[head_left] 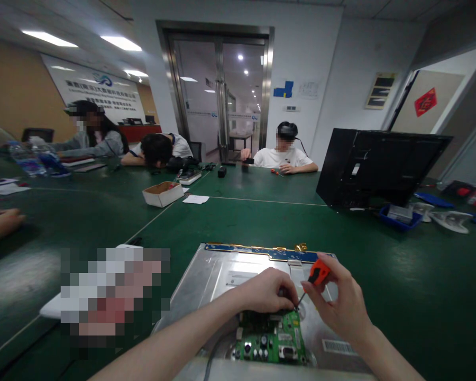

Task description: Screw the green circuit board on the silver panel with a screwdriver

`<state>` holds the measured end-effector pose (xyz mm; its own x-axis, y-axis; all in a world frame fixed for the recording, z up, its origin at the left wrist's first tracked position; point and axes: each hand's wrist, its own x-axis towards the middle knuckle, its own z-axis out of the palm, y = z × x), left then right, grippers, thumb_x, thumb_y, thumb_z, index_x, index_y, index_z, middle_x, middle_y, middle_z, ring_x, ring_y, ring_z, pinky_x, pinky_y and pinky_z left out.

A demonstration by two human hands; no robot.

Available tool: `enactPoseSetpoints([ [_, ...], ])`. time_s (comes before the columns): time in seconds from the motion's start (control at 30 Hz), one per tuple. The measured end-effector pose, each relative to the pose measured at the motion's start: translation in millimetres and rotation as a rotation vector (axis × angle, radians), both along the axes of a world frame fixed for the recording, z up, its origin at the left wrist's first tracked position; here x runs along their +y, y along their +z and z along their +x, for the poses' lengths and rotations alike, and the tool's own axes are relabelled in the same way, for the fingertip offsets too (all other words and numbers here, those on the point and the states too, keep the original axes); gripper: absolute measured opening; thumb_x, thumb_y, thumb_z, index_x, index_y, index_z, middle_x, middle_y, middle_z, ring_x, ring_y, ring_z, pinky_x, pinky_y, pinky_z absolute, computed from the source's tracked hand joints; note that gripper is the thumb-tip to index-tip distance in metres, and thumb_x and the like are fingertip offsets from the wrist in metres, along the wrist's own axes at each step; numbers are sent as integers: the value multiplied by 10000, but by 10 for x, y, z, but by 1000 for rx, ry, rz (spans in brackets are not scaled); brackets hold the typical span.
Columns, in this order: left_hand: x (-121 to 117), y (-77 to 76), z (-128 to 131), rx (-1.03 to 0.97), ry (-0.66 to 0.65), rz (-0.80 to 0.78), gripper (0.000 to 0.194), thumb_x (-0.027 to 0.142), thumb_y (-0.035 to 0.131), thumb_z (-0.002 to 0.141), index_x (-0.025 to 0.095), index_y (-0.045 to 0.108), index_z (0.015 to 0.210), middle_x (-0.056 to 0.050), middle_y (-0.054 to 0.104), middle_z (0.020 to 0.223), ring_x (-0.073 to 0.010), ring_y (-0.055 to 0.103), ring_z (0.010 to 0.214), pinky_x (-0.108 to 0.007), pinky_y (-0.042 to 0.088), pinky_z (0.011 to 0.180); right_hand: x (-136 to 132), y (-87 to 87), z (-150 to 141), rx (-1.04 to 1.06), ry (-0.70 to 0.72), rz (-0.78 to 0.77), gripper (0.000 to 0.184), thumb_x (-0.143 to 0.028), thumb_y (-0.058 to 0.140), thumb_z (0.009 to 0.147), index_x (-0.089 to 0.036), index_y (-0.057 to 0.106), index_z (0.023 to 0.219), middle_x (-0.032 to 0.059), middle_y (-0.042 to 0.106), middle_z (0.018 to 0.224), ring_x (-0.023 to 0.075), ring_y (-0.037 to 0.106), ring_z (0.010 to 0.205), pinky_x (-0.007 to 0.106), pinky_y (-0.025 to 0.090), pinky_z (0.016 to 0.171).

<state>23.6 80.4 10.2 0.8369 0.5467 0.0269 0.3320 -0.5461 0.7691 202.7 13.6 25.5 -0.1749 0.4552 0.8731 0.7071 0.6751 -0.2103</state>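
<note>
My right hand (343, 301) grips an orange-and-black screwdriver (318, 272), its thin shaft slanting down and left. The tip meets the upper right corner of a green circuit board (267, 338). Right at that tip, my left hand (270, 290) has its thumb and fingers pinched together; what they hold, if anything, is hidden. The board lies on the metal back of a flat display panel (212, 270), which has a blue strip board (254, 250) along its far edge. My left hand covers part of the green board's far side.
A black monitor housing (381, 164) stands at the right, beside a blue tray (400, 218). A small open box (162, 194) sits further off. Several people are around the green table (246, 222); one person's hand (2, 225) rests at the left edge. A blurred-out area lies left of the panel.
</note>
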Motion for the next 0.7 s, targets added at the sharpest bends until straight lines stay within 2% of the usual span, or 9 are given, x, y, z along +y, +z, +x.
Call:
enactPoseSetpoints([
  [0.23,9,-6,15,23,23,-28,160,39,722,715,168,772,795,24,662,705,-111,573,639,-176,410,599,-37,35,0,10,49,-88,467,-206,428,978,-188,335,1435,30,666,791,136,617,494,273,557,490],
  [0.53,4,-26,7,13,35,-19,157,43,717,713,173,770,783,19,680,721,-117,587,654,-186,430,622,5,-26,-3,35,-17,-18,506,-256,533,961,-211,346,1429,-51,570,664,122,589,454,228,515,433],
  [0.7,-12,0,-5,-7,10,-7,171,56,703,734,176,769,838,21,664,710,-118,580,639,-186,429,601,32,-12,0,15,18,15,459,-298,535,977,-234,359,1396,-51,572,674,115,562,445,206,472,398],
])
